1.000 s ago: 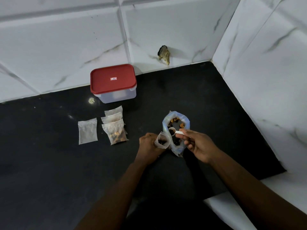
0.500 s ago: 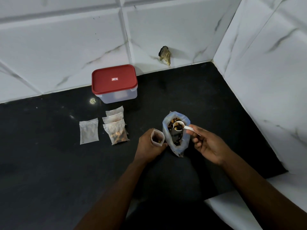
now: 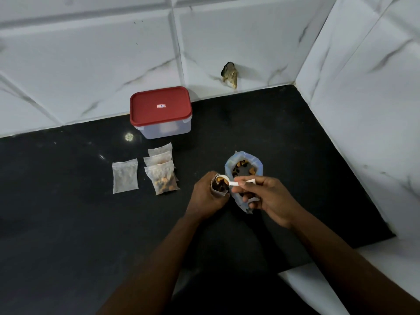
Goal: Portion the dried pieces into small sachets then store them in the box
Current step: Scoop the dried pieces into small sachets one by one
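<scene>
My left hand (image 3: 204, 196) grips a small open sachet (image 3: 219, 188) upright, with dark dried pieces showing in its mouth. My right hand (image 3: 266, 197) pinches the handle of a small white spoon (image 3: 229, 181), whose bowl is tipped over the sachet's opening. Just right of the sachet stands the open blue-rimmed bag of dried pieces (image 3: 244, 169), partly hidden by my right hand. Three filled sachets (image 3: 162, 173) lie overlapping to the left, and a flat one (image 3: 125, 176) lies beside them. The clear box with a red lid (image 3: 160, 111) stands shut by the wall.
The black counter (image 3: 68, 223) ends at white marble tiles behind and to the right (image 3: 363, 110). A brownish stub (image 3: 230, 75) sticks out of the back wall. A white ledge (image 3: 318, 280) borders the counter at the lower right.
My right hand has carried the spoon from inside the blue-rimmed bag leftward to the sachet's mouth. My left hand keeps holding the sachet in nearly the same place.
</scene>
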`<state>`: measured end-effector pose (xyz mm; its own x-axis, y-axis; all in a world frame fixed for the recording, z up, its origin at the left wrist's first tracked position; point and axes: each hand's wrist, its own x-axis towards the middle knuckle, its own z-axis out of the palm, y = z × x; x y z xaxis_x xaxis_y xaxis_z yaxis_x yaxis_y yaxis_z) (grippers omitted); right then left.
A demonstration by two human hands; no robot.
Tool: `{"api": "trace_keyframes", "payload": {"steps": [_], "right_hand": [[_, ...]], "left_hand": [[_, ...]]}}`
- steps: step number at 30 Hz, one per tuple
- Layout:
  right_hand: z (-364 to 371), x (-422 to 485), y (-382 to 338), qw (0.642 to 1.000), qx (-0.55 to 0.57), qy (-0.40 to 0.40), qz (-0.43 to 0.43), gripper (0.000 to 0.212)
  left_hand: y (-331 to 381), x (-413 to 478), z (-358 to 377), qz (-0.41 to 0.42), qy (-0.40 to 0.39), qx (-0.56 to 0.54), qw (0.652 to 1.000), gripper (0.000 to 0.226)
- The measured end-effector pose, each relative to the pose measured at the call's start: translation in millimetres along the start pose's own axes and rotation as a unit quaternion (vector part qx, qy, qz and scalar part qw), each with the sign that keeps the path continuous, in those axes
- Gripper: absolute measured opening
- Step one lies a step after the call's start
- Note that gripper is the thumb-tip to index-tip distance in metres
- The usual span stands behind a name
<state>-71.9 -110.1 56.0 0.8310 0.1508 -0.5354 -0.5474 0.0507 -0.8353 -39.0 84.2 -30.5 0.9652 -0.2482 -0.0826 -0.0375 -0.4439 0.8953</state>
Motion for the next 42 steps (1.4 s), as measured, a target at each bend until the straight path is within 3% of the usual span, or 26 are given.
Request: {"api": "trace_keyframes", "payload": {"steps": [4, 8, 14, 17, 20, 23, 27, 31, 34, 42], "right_hand": [[5.9, -1.4, 5.5, 0.991, -0.124, 0.013, -0.048, 0.019], [3.2, -2.7, 14.3, 0.944, -0.299, 0.027, -0.138, 0.025], [1.2, -5.6, 27.5, 0.908, -0.345, 0.061, -0.230, 0.025], [3.8, -8.2, 28.5, 0.936, -0.280, 0.060, -0.203, 0.022], [5.9, -10.5, 22.6, 0.983, -0.100, 0.089, -0.128, 0.023], [-0.4, -9.1, 16.2, 0.990, 0.011, 0.112, -0.079, 0.026], [-13.7, -4.2, 8.2, 0.989, 0.028, 0.133, -0.064, 0.026], [-30.8, 6.7, 6.0, 0.975, -0.091, 0.184, -0.088, 0.016], [-42.3, 22.0, 10.3, 0.951, -0.231, 0.180, -0.104, 0.015], [-35.6, 55.4, 22.5, 0.810, -0.525, 0.170, -0.198, 0.027]], "left_hand": [[1.6, -0.3, -0.1, 0.012, 0.001, -0.019, 1.000, 0.034], [1.8, -0.6, 0.5, 0.020, 0.004, -0.046, 0.999, 0.031], [2.6, -1.1, 1.0, 0.030, 0.011, -0.052, 0.998, 0.029], [4.8, 0.2, -1.0, 0.033, 0.003, -0.048, 0.998, 0.029], [5.4, 1.6, -1.6, 0.029, -0.019, -0.041, 0.999, 0.030], [4.7, 1.4, -2.7, 0.003, -0.031, -0.044, 0.999, 0.034], [6.6, -0.2, -3.3, 0.007, -0.026, -0.050, 0.998, 0.035], [6.7, -1.5, -3.9, 0.015, -0.015, -0.066, 0.998, 0.050], [3.1, -0.9, -5.0, 0.029, -0.005, -0.041, 0.999, 0.065], [5.6, 5.6, -7.0, 0.049, -0.058, -0.012, 0.997, 0.075]]}}
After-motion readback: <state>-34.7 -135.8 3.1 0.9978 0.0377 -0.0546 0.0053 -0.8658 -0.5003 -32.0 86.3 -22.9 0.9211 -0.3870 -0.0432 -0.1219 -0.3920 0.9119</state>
